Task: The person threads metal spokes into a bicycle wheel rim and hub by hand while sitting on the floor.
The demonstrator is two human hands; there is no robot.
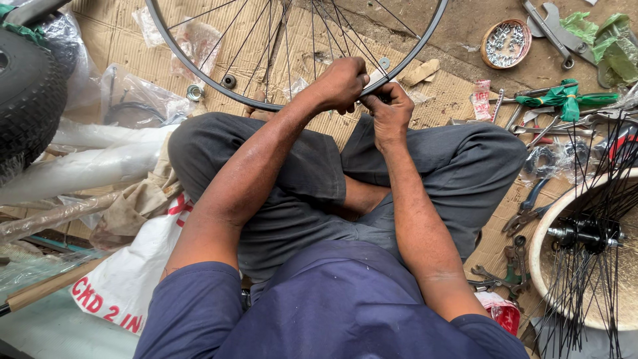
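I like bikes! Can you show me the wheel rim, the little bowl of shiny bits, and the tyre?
wheel rim (199,66), head view, left curve.
little bowl (506,44), head view, its rim.
tyre (30,93), head view, black tread.

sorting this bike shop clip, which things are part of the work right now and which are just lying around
In use: left hand, right hand, wheel rim, spokes.

Lying about: bowl of small metal parts, wrenches, pliers, tyre, hub with loose spokes, white sack.

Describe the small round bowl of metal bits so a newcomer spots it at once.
Start at the big spoked wheel rim both hands work on, then look past its right edge onto bare floor. The round bowl sits there, left of a grey wrench. Only it is brown-rimmed and filled with shiny small metal pieces.
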